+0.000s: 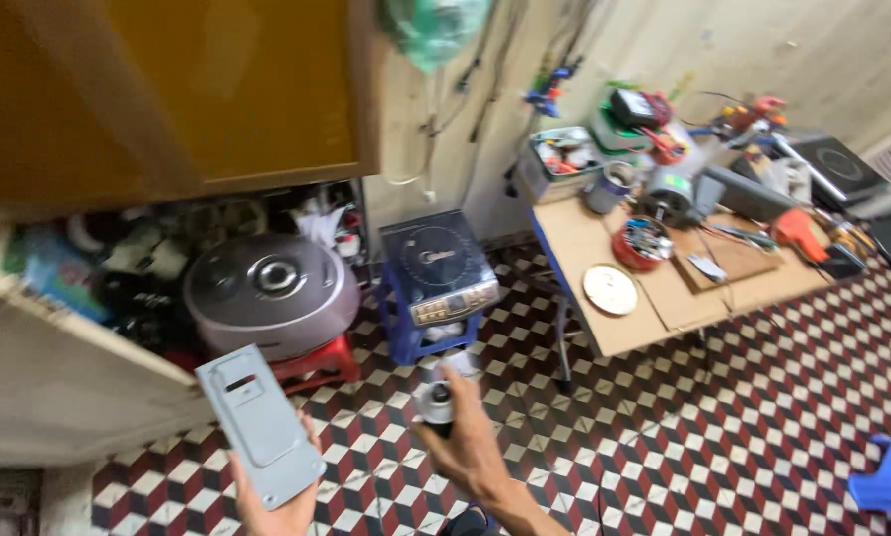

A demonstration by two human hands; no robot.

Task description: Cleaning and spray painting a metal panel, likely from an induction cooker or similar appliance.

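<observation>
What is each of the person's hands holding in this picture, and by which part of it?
The left hand holds a flat grey panel by its lower end. The right hand grips a small round metal part around its side; what it is cannot be told.

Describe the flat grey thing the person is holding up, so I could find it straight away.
Start at the big round grey rice cooker on the red stool under the open cupboard. Just below it, over the checkered floor, the left hand holds up a grey panel. It is flat and rectangular with rounded corners, unlike the small round part in the right hand beside it.
</observation>
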